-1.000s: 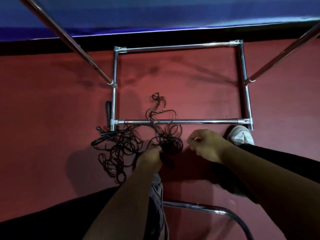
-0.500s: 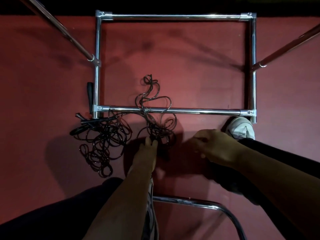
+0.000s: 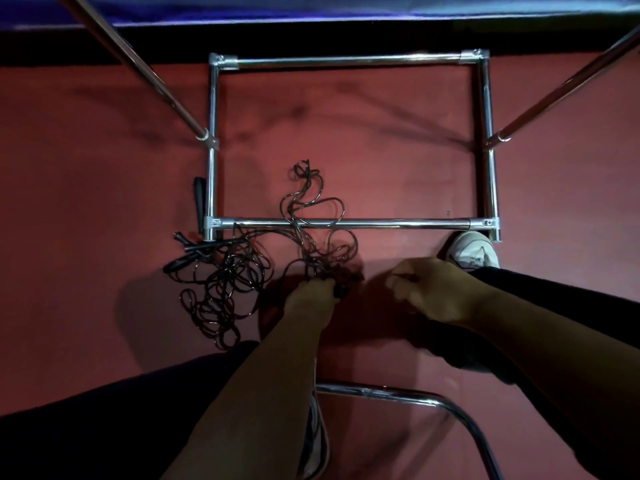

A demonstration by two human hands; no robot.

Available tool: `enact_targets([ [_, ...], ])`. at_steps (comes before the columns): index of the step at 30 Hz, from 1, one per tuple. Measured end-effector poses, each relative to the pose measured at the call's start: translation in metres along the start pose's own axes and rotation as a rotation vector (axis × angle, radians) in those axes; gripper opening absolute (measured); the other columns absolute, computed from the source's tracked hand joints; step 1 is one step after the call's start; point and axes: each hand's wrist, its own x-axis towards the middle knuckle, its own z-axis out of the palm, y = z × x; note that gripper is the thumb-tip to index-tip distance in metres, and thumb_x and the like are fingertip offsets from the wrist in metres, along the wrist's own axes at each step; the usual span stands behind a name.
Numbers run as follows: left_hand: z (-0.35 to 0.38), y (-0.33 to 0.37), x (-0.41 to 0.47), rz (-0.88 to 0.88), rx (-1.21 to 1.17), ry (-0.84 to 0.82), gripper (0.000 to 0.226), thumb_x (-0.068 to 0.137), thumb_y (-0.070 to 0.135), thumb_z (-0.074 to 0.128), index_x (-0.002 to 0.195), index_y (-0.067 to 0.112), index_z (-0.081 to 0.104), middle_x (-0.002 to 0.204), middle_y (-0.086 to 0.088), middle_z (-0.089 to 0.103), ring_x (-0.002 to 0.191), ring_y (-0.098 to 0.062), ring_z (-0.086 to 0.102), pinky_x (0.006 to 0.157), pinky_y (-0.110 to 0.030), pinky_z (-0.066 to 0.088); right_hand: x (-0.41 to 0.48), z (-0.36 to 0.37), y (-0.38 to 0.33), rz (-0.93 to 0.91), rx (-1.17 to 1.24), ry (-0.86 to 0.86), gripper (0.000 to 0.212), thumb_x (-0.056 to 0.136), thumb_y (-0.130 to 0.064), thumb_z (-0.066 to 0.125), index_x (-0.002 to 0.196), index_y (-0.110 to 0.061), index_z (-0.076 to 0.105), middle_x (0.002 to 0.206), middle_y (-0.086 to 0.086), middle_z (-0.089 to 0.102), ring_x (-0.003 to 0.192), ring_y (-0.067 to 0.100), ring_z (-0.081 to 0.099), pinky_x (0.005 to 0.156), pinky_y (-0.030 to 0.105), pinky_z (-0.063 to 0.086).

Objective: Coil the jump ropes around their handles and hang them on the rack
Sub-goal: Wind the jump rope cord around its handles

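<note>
In the head view, the person is bending over the floor and, as I judge it, working at the first step: freeing one rope from the tangle before any coiling. The ropes are lying in a loose black heap, some loops crossing the near bottom bar of the rack, and none is hanging yet. The left hand is gripping the right clump, fingers curled into it. The right hand is hovering just beside it, fingers curled; whether it is pinching a strand I cannot tell. A handle is lying beside the rack's left bar. The next move is probably calling for finding a handle and drawing its rope out without tightening knots. No container is showing.
</note>
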Motion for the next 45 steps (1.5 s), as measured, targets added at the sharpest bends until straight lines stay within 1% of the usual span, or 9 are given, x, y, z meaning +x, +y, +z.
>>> enact_targets([
  [2,-0.022,0.025,-0.024,0.064,-0.078,-0.053,0.032,0.103,0.035,0.055,0.13,0.017,0.059,0.134,-0.016,0.062,0.122,-0.036,0.059,0.1,-0.04,0.049,-0.013,-0.001,-0.001,0.007,0.068,0.078,0.012,0.098,-0.04,0.06,0.101,-0.029,0.062,0.109,0.006,0.072,0.098,0.031,0.069,0.092,0.037,0.053],
  [6,-0.073,0.071,-0.095,0.178,-0.05,0.016,0.029,0.103,0.034,0.054,0.129,0.024,0.06,0.127,-0.011,0.066,0.116,-0.036,0.063,0.096,-0.04,0.051,-0.053,-0.005,-0.015,0.008,0.229,0.178,0.049,0.086,-0.065,0.061,0.123,-0.035,0.05,0.094,-0.002,0.071,0.075,0.022,0.061,0.073,0.033,0.05],
  [10,-0.118,0.097,-0.164,0.333,-0.01,0.173,0.029,0.1,0.025,0.056,0.127,0.018,0.063,0.124,-0.014,0.067,0.113,-0.037,0.063,0.085,-0.03,0.046,-0.099,-0.017,-0.039,-0.144,0.441,0.32,0.027,0.09,-0.049,0.07,0.099,-0.024,0.064,0.07,-0.004,0.071,0.051,0.008,0.058,0.06,0.031,0.05],
  [13,-0.148,0.103,-0.209,0.398,0.111,0.264,0.039,0.102,0.04,0.055,0.135,0.02,0.055,0.129,-0.013,0.065,0.117,-0.036,0.061,0.083,-0.032,0.043,-0.129,-0.031,-0.059,-0.191,0.443,0.472,0.031,0.09,-0.05,0.07,0.095,-0.021,0.062,0.076,0.003,0.073,0.059,0.018,0.066,0.065,0.037,0.055],
  [18,-0.174,0.101,-0.265,0.456,0.011,0.441,0.02,0.093,0.045,0.068,0.089,0.033,0.051,0.081,0.013,0.061,0.081,-0.022,0.062,0.065,-0.034,0.043,-0.181,-0.049,-0.084,-0.353,0.84,0.383,0.022,0.102,-0.027,0.06,0.098,-0.006,0.058,0.073,0.02,0.063,0.054,0.029,0.061,0.054,0.037,0.051],
  [26,-0.172,0.104,-0.308,0.53,-0.216,0.511,0.016,0.095,0.04,0.068,0.097,0.027,0.058,0.08,0.007,0.061,0.071,-0.013,0.059,0.067,-0.033,0.048,-0.235,-0.06,-0.079,-0.537,1.13,0.251,0.017,0.1,-0.011,0.058,0.11,0.001,0.064,0.078,0.014,0.062,0.066,0.021,0.064,0.064,0.027,0.06],
  [37,-0.143,0.122,-0.326,0.517,-0.936,0.338,0.014,0.106,0.025,0.053,0.095,0.018,0.053,0.064,0.01,0.057,0.05,-0.002,0.043,0.057,-0.026,0.033,-0.254,-0.042,-0.066,-0.522,1.166,0.17,0.03,0.093,-0.027,0.061,0.113,-0.005,0.067,0.089,0.014,0.067,0.072,0.023,0.064,0.068,0.036,0.057],
  [42,-0.14,0.133,-0.328,0.488,-1.145,0.247,0.019,0.109,0.024,0.047,0.098,0.013,0.058,0.063,0.001,0.061,0.048,-0.01,0.046,0.044,-0.021,0.039,-0.252,-0.034,-0.068,-0.474,1.005,0.238,0.012,0.098,-0.025,0.064,0.101,-0.017,0.074,0.085,0.008,0.068,0.069,0.019,0.063,0.063,0.035,0.054],
  [45,-0.142,0.139,-0.325,0.452,-1.322,0.21,0.018,0.107,0.028,0.051,0.102,0.013,0.06,0.07,-0.003,0.063,0.052,-0.013,0.051,0.046,-0.023,0.045,-0.248,-0.029,-0.067,-0.476,0.919,0.248,0.016,0.097,-0.027,0.068,0.113,-0.023,0.069,0.101,0.009,0.074,0.084,0.024,0.072,0.075,0.046,0.058],
])
